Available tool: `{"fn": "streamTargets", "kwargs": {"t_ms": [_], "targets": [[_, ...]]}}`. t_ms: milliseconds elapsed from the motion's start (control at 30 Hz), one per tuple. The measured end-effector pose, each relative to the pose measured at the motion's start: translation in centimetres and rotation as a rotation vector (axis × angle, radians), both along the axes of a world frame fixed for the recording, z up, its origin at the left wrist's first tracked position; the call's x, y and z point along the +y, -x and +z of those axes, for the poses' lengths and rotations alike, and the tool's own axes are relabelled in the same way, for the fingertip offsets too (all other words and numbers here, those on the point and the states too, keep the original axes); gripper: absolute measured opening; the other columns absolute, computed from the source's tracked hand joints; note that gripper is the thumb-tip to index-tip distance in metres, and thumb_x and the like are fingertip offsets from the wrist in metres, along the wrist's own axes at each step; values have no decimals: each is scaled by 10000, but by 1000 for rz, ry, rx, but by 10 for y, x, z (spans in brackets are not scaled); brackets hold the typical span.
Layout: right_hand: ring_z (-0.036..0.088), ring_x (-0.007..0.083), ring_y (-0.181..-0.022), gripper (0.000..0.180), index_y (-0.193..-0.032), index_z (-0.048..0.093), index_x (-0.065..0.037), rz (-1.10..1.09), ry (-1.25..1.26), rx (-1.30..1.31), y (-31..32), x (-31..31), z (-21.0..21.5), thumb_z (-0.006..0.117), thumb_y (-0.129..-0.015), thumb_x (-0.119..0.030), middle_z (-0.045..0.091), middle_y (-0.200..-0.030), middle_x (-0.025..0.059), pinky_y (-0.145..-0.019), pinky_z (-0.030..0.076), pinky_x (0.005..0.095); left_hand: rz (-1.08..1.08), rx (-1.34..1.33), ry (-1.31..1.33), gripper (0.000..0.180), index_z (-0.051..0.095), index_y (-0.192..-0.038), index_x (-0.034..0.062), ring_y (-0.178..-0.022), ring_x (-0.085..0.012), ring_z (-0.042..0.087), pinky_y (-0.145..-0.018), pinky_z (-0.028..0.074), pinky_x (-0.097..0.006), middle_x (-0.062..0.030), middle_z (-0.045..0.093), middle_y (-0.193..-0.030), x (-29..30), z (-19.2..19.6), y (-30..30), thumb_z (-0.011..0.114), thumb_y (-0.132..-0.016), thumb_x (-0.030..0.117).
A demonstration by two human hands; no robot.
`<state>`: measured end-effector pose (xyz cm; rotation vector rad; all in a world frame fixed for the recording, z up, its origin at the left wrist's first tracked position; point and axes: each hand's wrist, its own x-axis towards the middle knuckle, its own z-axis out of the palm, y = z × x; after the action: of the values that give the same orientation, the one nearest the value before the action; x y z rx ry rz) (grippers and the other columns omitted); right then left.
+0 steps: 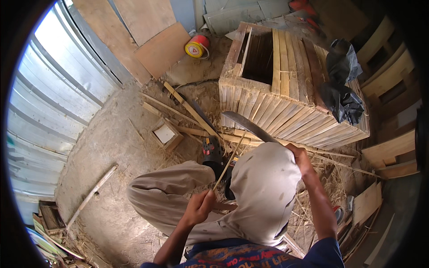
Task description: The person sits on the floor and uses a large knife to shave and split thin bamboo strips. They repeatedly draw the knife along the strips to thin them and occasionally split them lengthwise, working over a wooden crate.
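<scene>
- Your left hand (199,206) has its fingers closed low on a thin wood strip (231,159), which lies between your knees.
- The strip's long axis runs forward and rightward from those fingers.
- Your right hand (299,158) grips a long knife (251,126), its blade slanting forward-left across the strip's line beyond your right knee (268,172); you can't tell whether they touch.

I hold a thin, straight, pale-tan wooden strip (231,158) slanting away from me, and a long, dark, curved metal blade (251,127) pointing forward-left.
</scene>
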<state>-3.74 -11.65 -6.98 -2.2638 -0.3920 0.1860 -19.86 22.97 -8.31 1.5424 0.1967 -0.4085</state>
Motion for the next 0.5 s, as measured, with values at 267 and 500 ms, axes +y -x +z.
{"fn": "streamTargets", "kwargs": {"t_ms": [267, 500], "targets": [[633, 269, -573, 204, -1014, 659, -8, 235, 97, -6, -26, 14, 23, 727, -837, -82, 676, -775, 194, -560, 500, 371, 183, -376, -91, 432, 502, -792, -22, -586, -159, 419, -553, 367, -367, -92, 468, -619, -36, 9, -119, 440, -1080, 293], [641, 264, -540, 272, -1094, 676, -27, 160, 89, -133, -17, -1, 14, 753, -875, -170, 671, -742, 181, -545, 502, 374, 51, -347, -212, 393, 519, -825, -33, -562, -214, 475, -559, 405, -394, -153, 482, -601, -34, 5, -92, 428, -1067, 263]]}}
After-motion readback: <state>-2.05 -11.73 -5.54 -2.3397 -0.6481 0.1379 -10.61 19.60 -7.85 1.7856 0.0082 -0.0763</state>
